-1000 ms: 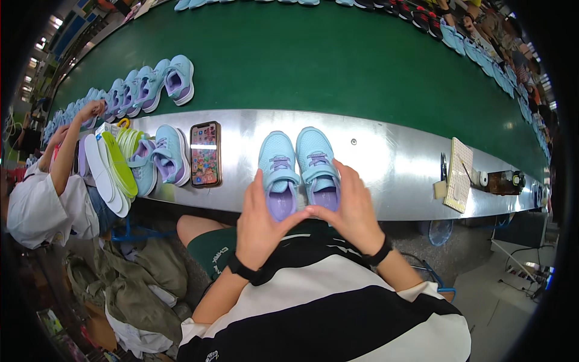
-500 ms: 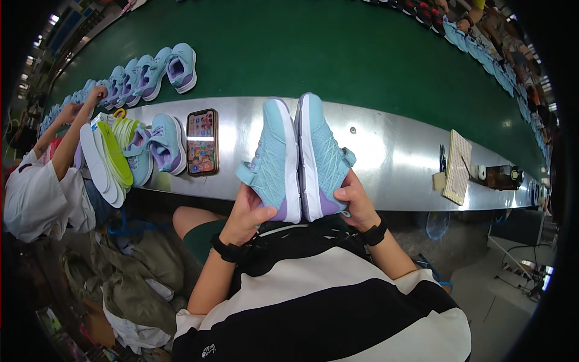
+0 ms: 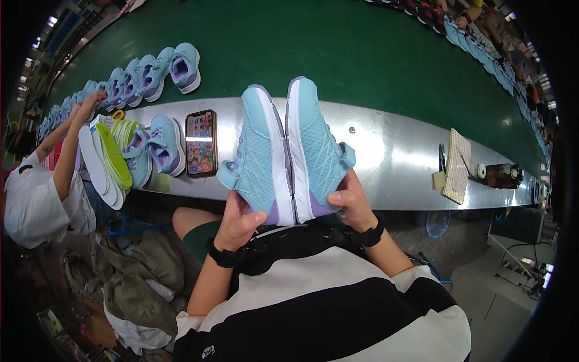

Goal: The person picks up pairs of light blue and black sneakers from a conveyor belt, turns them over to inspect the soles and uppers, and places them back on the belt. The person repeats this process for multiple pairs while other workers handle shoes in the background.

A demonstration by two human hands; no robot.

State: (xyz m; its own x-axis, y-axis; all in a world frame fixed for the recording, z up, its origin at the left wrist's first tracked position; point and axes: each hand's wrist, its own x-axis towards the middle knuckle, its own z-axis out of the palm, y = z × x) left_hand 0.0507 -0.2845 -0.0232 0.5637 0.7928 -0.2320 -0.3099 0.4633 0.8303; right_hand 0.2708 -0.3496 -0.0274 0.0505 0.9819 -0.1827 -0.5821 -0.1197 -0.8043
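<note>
My left hand [image 3: 240, 221] grips the purple heel of one light blue sneaker [image 3: 258, 151], its white sole turned inward. A matching sneaker [image 3: 315, 145] is held by its heel in my right hand [image 3: 356, 202], thumb on the purple part. Both shoes point away from me over the metal ledge, set sole to sole. The soles meet near the heels and a narrow gap shows toward the toes. Each shoe has a strap standing out on its outer side. Black bands circle both my wrists.
On the metal ledge [image 3: 386, 163] lie a phone [image 3: 201, 143], another sneaker pair [image 3: 164, 145] and white and green insoles [image 3: 99, 163]. A keypad-like pale board [image 3: 457, 166] and dark bottle [image 3: 503, 176] stand right. Shoes line the green belt [image 3: 271, 48]; a co-worker [image 3: 48, 193] reaches there at left.
Both sneakers have moved a little left and tilted, their toes swinging left and slightly away. The co-worker's hands at the left have shifted along the shoe row.
</note>
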